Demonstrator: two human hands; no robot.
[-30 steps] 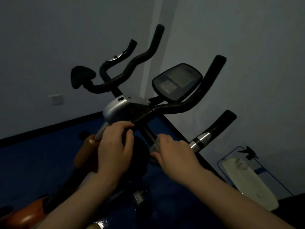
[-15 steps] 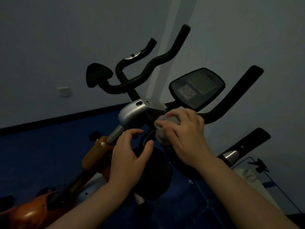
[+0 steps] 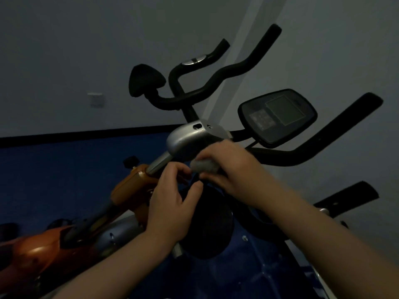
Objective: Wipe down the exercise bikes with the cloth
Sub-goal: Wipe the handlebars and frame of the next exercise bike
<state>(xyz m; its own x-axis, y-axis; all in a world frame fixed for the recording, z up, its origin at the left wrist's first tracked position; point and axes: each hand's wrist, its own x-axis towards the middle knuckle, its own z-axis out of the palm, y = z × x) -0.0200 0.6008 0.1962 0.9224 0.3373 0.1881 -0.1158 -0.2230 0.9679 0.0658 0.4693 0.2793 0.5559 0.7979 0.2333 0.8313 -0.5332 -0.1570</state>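
A small grey cloth (image 3: 204, 166) is bunched in the right hand (image 3: 234, 169), whose fingers are closed around it, and it is pressed just under the silver housing (image 3: 186, 140) at the top of the exercise bike (image 3: 133, 186). The left hand (image 3: 172, 206) is held beside it with fingers curled and half open; whether it actually grips the black round part (image 3: 207, 223) beneath it cannot be told in the dim light. The cloth is seen as a pale, crumpled wad, mostly covered by the fingers. From the housing a silver post (image 3: 158, 165) is run down into an orange frame. Black curved handlebars (image 3: 224, 72) are spread above and to the right, and a dark console (image 3: 277, 116) with a grey screen is mounted between them. A black padded rest (image 3: 145, 83) is fixed at the left end of the bars. A blue floor (image 3: 54, 180) and a grey wall (image 3: 64, 50) with a pale switch plate (image 3: 96, 99) are seen behind. No containers are visible.
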